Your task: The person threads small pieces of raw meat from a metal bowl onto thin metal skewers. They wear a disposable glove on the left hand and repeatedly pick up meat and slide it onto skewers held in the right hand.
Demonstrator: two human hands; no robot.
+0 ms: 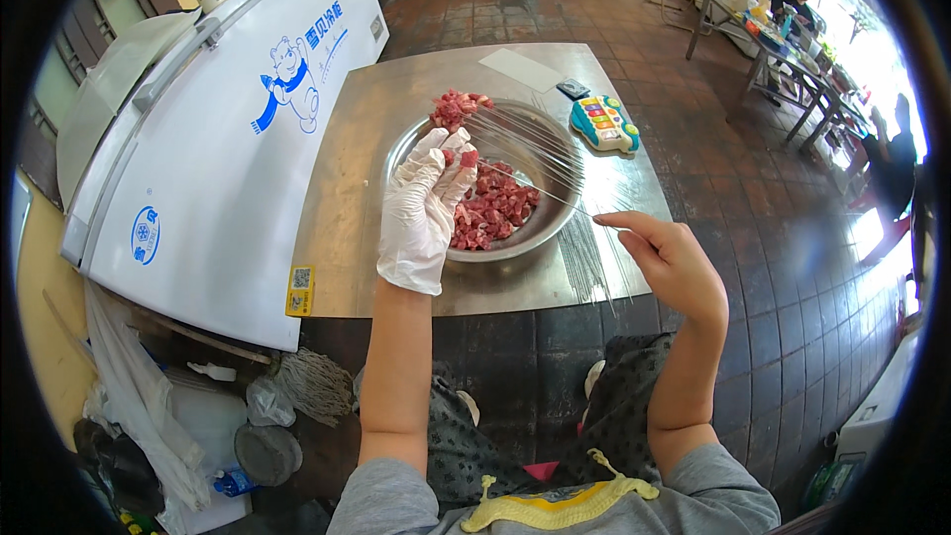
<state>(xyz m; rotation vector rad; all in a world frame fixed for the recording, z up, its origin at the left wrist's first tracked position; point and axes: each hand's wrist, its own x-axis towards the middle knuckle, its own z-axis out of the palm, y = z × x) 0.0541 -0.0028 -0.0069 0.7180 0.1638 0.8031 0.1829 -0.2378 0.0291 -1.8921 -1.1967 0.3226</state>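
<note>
My left hand (427, 212), in a white disposable glove, pinches small pieces of raw red meat (468, 158) over the left side of a steel basin (553, 234). Bare, my right hand (665, 256) grips the end of a thin metal skewer (553, 195), whose other end reaches the meat in the glove. Diced raw meat (494, 212) lies in the basin. Across the basin's far rim rest several metal skewers (531, 145), with meat chunks (455, 109) bunched on their far left ends. Bare skewers (587, 260) lie on the table right of the basin.
The metal-topped table (342, 238) also bears a toy piano (604, 123), a small dark box (573, 89) and a pale sheet (521, 70). A white chest freezer (215, 156) borders it at left. A mop head (316, 386) lies below. A person (795, 6) sits behind a far table.
</note>
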